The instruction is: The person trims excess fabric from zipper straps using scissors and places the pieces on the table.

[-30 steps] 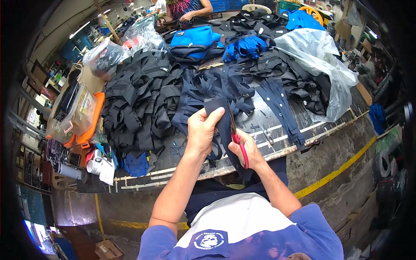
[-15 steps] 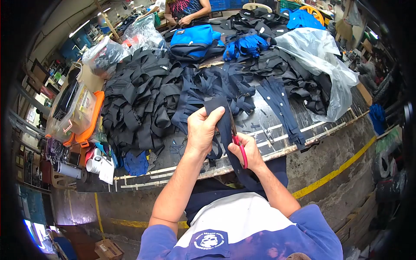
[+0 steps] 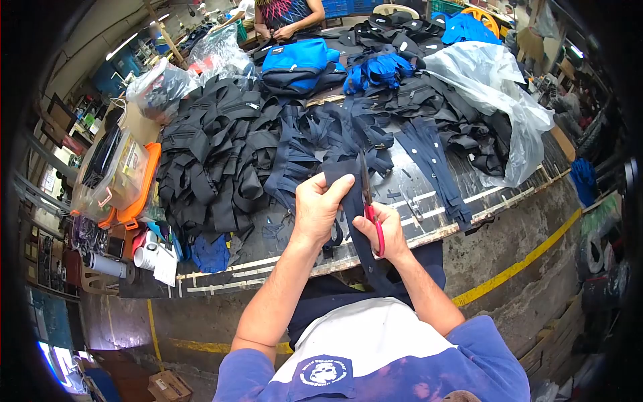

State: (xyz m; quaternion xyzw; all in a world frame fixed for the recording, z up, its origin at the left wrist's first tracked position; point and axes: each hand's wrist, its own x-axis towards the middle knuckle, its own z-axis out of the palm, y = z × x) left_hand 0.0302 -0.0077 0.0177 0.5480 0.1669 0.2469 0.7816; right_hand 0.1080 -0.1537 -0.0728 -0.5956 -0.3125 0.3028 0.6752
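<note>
My left hand [image 3: 317, 204] pinches a dark navy fabric strip [image 3: 343, 171] between thumb and fingers, its top end standing above the thumb. The strip hangs down over the table edge toward my lap. Red-handled scissors [image 3: 378, 231] are in my right hand [image 3: 386, 229], with the fingers wrapped round the handles. Their blades point up along the strip's right edge; whether they touch the cloth I cannot tell. Behind my hands lies a heap of navy strips [image 3: 311, 134]. To the right, a row of flat navy strips [image 3: 432, 167] rests on the table [image 3: 415, 228].
A big pile of black straps [image 3: 214, 154] lies left, beside a clear box with an orange lid [image 3: 144, 187]. Farther back are a blue bag [image 3: 295, 63] and blue strips [image 3: 378, 70]. Plastic sheeting [image 3: 495, 100] covers black pieces at right. Another person [image 3: 288, 20] stands across the table.
Both hands have shifted slightly, the left a little right and down with the strip. The scissors have turned more upright, their blades now pointing nearly straight up.
</note>
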